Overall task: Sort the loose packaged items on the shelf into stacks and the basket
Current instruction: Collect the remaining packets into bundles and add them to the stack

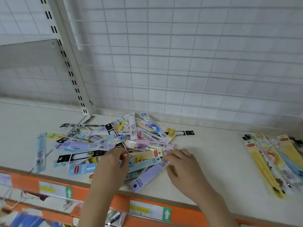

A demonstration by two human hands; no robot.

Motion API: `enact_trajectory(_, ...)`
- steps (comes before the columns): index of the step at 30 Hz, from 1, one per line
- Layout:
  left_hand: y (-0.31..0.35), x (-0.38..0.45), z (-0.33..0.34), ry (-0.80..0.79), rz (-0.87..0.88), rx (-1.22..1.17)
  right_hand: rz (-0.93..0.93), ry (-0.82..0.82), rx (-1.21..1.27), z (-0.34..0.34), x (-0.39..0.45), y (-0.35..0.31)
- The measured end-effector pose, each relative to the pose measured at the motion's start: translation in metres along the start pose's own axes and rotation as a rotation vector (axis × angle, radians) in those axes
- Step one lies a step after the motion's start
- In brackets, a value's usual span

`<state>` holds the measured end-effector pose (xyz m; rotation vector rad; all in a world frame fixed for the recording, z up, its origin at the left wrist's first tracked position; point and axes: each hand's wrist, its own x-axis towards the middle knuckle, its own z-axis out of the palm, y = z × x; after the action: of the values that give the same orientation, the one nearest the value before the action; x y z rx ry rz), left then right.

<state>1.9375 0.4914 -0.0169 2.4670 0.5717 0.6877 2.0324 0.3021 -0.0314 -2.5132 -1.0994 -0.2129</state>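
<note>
- A long cream-yellow plastic packet point(146, 155) is held flat over the mixed pile of slim packets point(105, 141) on the white shelf point(213, 154), its long axis pointing from nine to three o'clock.
- Its ends are pinched by the left hand point(113, 163) and the right hand point(182, 163), fingers curled.

Loose pile point(114, 145) mid-shelf point(213, 161); stack point(270, 161) well right, near edge.
</note>
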Motion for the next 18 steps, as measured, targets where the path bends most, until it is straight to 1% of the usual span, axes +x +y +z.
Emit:
enact_trajectory(3, -0.004, -0.012, -0.005, 0.024, -0.046, 0.015, -0.059, -0.01, -0.015, 0.007, -0.002, -0.005)
enact_trajectory(9, -0.007, -0.024, -0.013, 0.053, -0.095, 0.062, -0.044, 0.044, -0.023, 0.002, -0.008, -0.001)
enact_trajectory(12, -0.001, -0.024, -0.011, 0.052, -0.082, 0.08, -0.033, 0.065, 0.056, -0.004, -0.011, 0.008)
enact_trajectory(15, 0.005, -0.02, -0.003, 0.002, -0.022, 0.11, 0.043, 0.117, 0.098, -0.012, -0.014, 0.02)
enact_trajectory(18, 0.007, -0.012, 0.006, -0.131, 0.027, 0.176, 0.189, 0.172, 0.13, -0.022, -0.016, 0.029)
